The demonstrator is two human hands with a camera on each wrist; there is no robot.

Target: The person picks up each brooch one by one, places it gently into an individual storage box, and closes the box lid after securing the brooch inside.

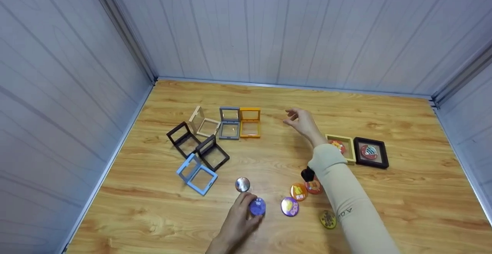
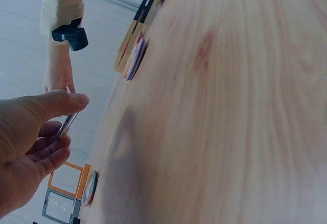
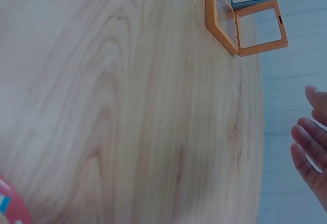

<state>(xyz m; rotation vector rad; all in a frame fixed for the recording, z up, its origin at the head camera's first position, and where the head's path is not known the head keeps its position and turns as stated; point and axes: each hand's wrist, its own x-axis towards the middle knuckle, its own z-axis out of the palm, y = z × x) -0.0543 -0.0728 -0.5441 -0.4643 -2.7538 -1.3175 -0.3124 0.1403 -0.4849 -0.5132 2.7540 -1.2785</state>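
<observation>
Right, left hand point(image 1: 239, 218) has a narrow pinch on the blue-purple badge point(image 1: 257, 206): thumb on one side of the rim, fingers on the other. Badge is off the table point(image 1: 146, 215); left wrist view shows it clear of the wood, close to edge-on.

Right hand point(image 1: 303, 123) is up ahead, fingers loosely bent and spread, grip relaxed, hand raised over the far part of the table. Nearest thing on its left is the orange frame point(image 1: 250, 121), lid up, side by side with the grey frame point(image 1: 230, 122), also lid up.

Further left, all with lids raised: beige frame point(image 1: 200, 126), two dark frames point(image 1: 207, 147), light blue frame point(image 1: 194, 174).

Silver badge point(image 1: 242, 184) lies just beyond my left fingers. To the right of my pinch: purple-and-white badge point(image 1: 290, 206), orange badge point(image 1: 298, 191), then red badge point(image 1: 314, 186), partly under my right sleeve point(image 1: 349, 192) in head view. Yellow-green badge point(image 1: 328, 219) sits nearer me.

Right of that arm, yellow frame point(image 1: 352, 150) and black frame point(image 1: 384, 158) lie flat, a badge inside each.
</observation>
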